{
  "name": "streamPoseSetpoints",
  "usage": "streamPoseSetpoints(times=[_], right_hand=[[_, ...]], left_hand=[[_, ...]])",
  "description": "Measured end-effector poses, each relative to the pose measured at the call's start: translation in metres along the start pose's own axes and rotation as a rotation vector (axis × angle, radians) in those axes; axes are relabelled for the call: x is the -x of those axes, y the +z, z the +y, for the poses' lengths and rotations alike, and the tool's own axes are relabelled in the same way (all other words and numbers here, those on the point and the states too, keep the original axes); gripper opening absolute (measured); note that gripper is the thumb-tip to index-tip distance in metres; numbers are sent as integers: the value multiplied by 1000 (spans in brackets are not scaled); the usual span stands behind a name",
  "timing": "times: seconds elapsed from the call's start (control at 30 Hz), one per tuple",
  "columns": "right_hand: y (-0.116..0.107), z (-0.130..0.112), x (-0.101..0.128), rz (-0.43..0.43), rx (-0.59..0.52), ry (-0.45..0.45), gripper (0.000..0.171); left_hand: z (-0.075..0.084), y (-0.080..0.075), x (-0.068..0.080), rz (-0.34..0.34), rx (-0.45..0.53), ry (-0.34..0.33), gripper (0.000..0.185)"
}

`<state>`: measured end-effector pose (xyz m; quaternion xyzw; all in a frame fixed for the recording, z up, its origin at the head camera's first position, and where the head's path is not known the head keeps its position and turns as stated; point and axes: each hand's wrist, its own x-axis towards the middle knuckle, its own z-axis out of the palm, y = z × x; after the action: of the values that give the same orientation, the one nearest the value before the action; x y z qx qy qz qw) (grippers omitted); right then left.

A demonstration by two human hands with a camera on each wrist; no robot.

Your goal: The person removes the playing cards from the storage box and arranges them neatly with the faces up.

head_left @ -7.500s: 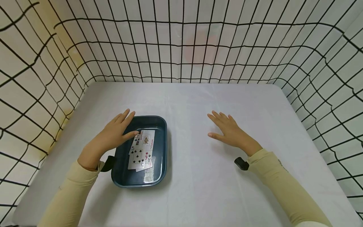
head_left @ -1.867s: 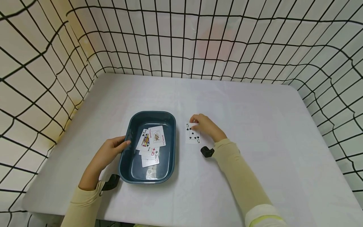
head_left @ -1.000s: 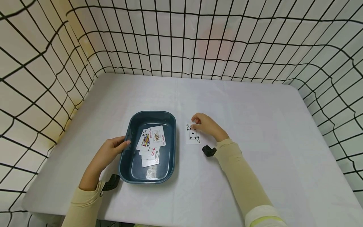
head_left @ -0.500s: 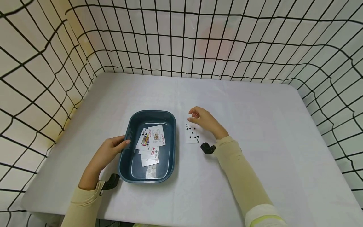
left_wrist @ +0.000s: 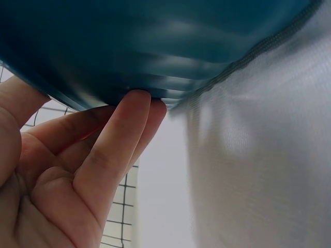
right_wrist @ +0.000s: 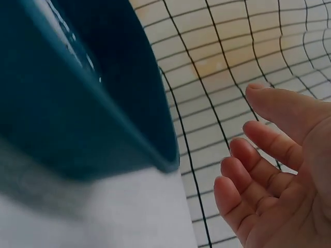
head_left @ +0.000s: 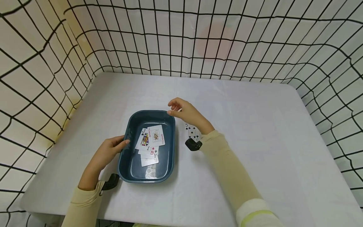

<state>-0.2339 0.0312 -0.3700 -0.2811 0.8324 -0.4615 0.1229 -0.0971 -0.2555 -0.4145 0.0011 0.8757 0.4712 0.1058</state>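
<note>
Blue tray (head_left: 165, 159), pinched at one side by left hand (head_left: 106, 154).
Cards (head_left: 156, 135) inside, right of those fingers; right hand (head_left: 189, 113) loosely curled, holding nothing; single card (head_left: 193, 131) lying behind its fingers.

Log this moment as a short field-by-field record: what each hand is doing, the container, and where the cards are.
Left hand: grips the left rim of the dark blue tray
Right hand: holds nothing; near the tray's far right corner
Tray contents: joker overlapping a jack of clubs; other cards, partly covered
Outside the tray: five of spades, face up, right of it, partly hidden by the right wrist camera
Surface: white-covered table
</note>
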Motion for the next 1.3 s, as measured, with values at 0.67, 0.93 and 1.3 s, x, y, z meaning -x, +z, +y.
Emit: streamPoseSetpoints(times=[0.67,0.93,1.3], right_hand=[[88,-20,-34,-259,165,61,54],[96,-16,-36,-336,443,135,72],[99,-16,-33,-377,673,162,84]], left_hand=[[-4,-1,-1,5,32,12,52],[-1,-2,1,10,48,8,51],[-4,-1,0,14,36,-3,53]])
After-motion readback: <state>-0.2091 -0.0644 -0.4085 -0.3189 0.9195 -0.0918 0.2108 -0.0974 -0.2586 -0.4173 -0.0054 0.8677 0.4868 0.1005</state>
